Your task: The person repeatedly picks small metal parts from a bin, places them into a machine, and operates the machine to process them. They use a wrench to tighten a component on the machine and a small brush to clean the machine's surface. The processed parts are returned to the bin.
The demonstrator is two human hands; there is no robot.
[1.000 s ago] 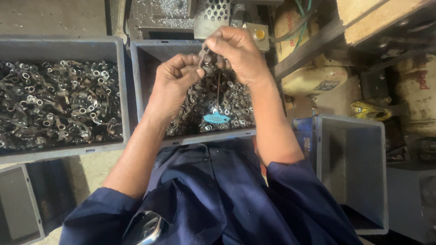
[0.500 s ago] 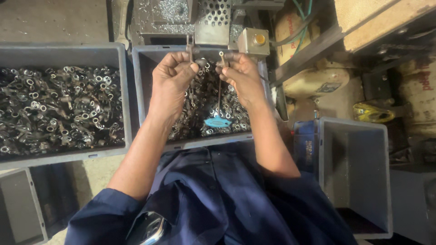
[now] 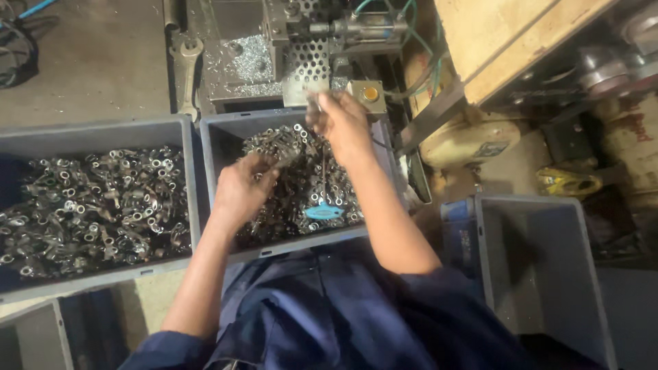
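Bins of small metal fittings, both hands busy over the middle one.

Far left, a grey bin (image 3: 96,133) sits packed with shiny ring-ended metal parts (image 3: 96,205). Next over, the middle bin (image 3: 226,133) holds a darker pile of parts (image 3: 295,199) with a blue-handled tool (image 3: 323,211) lying on top. Left hand (image 3: 241,192) is down in that pile, fingers curled around some pieces. Right hand (image 3: 343,123) is up near the perforated machine plate (image 3: 306,68), fingers pinching a small metal part (image 3: 314,103). An open grey bin (image 3: 541,274) sits far right.
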